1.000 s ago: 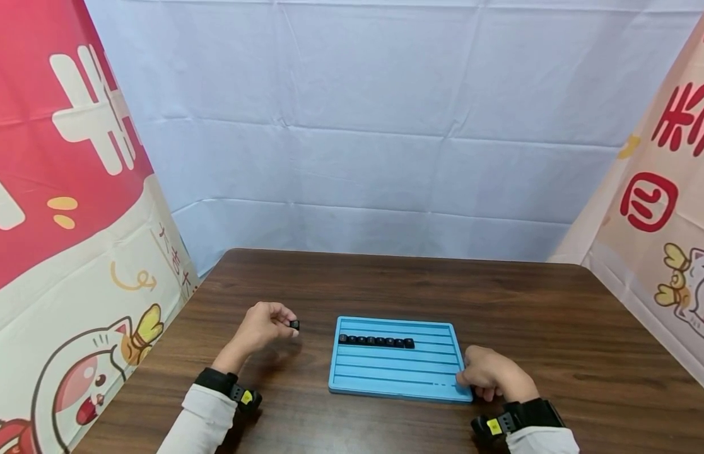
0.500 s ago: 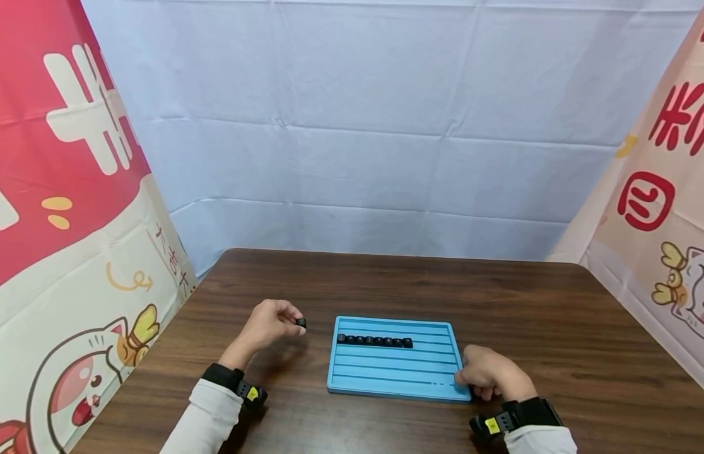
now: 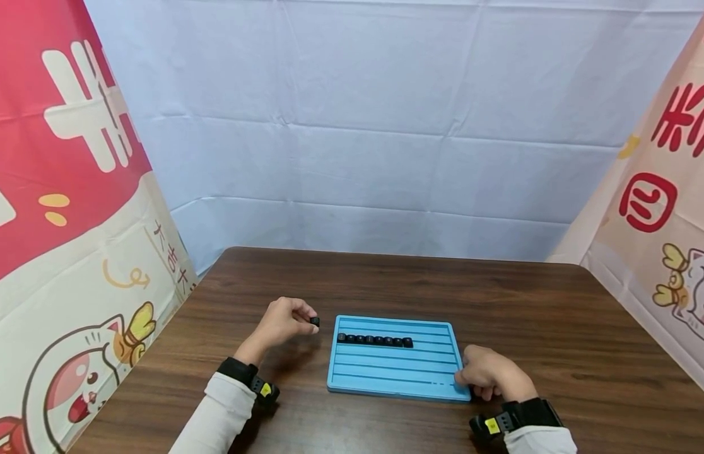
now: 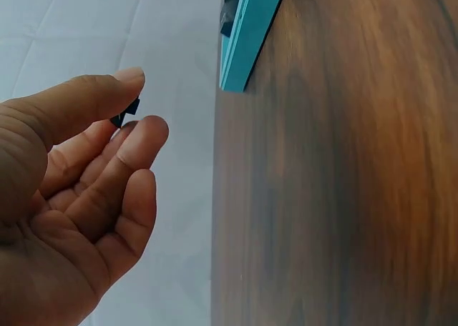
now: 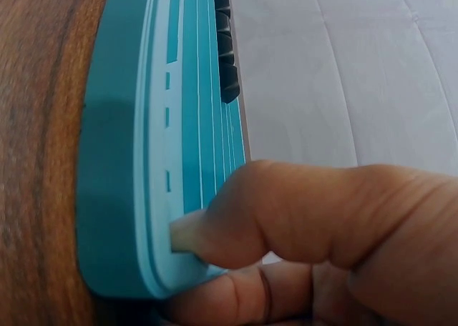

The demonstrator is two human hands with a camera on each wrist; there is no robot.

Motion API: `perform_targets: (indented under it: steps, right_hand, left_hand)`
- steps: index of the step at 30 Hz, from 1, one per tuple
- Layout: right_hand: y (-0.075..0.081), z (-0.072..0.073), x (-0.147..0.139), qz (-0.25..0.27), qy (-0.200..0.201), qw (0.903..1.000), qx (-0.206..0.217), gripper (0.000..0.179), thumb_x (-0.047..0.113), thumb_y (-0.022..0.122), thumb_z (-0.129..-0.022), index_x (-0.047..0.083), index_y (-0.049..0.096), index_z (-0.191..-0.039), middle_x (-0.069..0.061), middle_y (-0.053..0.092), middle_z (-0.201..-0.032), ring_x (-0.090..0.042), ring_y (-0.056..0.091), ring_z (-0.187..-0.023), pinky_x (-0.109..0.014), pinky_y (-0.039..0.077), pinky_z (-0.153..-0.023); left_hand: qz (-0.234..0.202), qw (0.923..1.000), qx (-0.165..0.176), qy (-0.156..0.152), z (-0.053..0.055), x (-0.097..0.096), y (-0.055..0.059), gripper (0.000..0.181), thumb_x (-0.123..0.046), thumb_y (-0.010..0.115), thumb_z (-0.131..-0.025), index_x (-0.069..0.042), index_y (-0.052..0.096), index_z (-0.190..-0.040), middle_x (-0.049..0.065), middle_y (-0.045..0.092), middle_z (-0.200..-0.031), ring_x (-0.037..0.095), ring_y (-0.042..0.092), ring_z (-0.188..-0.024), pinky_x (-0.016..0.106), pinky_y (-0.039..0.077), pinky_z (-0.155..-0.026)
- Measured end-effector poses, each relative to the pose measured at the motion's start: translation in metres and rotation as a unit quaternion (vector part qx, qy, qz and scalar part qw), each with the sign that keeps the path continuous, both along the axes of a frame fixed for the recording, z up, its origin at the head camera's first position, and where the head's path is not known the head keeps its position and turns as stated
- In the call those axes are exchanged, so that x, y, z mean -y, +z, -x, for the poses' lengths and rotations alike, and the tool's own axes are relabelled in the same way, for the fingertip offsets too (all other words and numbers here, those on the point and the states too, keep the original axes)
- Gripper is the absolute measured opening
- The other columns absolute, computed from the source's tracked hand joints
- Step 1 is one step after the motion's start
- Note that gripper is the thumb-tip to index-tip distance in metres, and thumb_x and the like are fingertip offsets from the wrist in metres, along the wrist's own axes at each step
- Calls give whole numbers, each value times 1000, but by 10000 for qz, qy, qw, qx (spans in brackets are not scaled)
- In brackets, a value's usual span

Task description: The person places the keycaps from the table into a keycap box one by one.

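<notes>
A small black keycap is pinched between the thumb and fingers of my left hand, raised over the table just left of the tray. The left wrist view shows only a dark bit of the keycap between thumb tip and fingers. The light blue ridged tray lies flat. Several black keycaps sit side by side along one of its upper grooves, starting from the left. My right hand grips the tray's near right corner, the thumb on top of the rim and curled fingers against the outer side.
The brown wood-grain table surrounds the tray on all sides. A pale cloth hangs behind it. Printed banners stand at the left and right. Both wrists wear black camera straps.
My left hand has moved rightward with the keycap, closer to the tray's left edge. The right hand stays on the tray's corner, and the row of keycaps is unchanged.
</notes>
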State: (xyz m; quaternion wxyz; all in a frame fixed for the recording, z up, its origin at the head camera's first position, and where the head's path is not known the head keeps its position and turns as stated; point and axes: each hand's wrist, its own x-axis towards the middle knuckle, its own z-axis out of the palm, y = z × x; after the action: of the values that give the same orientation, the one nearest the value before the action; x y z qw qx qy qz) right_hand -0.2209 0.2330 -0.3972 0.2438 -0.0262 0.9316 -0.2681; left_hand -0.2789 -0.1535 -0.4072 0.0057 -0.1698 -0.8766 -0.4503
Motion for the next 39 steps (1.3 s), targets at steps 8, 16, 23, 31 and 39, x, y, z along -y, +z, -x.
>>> perform_targets:
  steps: [8,16,23,31,39]
  right_hand:
    - [-2,0,-1,17,-37,10000,-70,13,7,60,-83,1,53,-74,-11,54,-58,-18,49,-48,-25,36,-41]
    - [-2,0,2,-5,-37,9999,-117,14,7,60,-82,1,54,-70,-10,53,-56,-18,49,-47,-25,37,-41]
    - [-1,0,2,-36,-24,9999,-102,14,7,61,-83,1,54,-72,-11,54,-58,-18,50,-47,-25,38,-41]
    - [0,-1,2,-13,-26,10000,-61,14,7,61,-84,1,54,-73,-12,54,-59,-19,49,-48,-26,38,-42]
    - [2,-2,2,7,5,10000,-62,13,7,60,-83,1,53,-74,-10,53,-57,-17,47,-46,-24,34,-40]
  left_hand:
    - [-90,9998,-34,-147,6,-14,-2,16,-4,79,-73,-8,67,-84,-1,62,-76,14,60,-68,29,51,-62]
    - [-76,9998,76,-166,7,-20,-4,18,-4,78,-74,-6,66,-87,0,60,-76,15,58,-69,30,50,-61]
    - [-20,9996,46,-287,8,-25,-5,17,-3,76,-75,-4,68,-90,-1,60,-77,15,57,-70,29,50,-61]
    - [-13,9990,109,-434,8,-35,-1,17,2,75,-74,-5,66,-87,0,60,-77,15,57,-71,28,51,-63]
    - [114,9986,-9,-520,8,-48,-2,14,-3,76,-76,-7,66,-84,-2,60,-74,12,58,-69,26,50,-62]
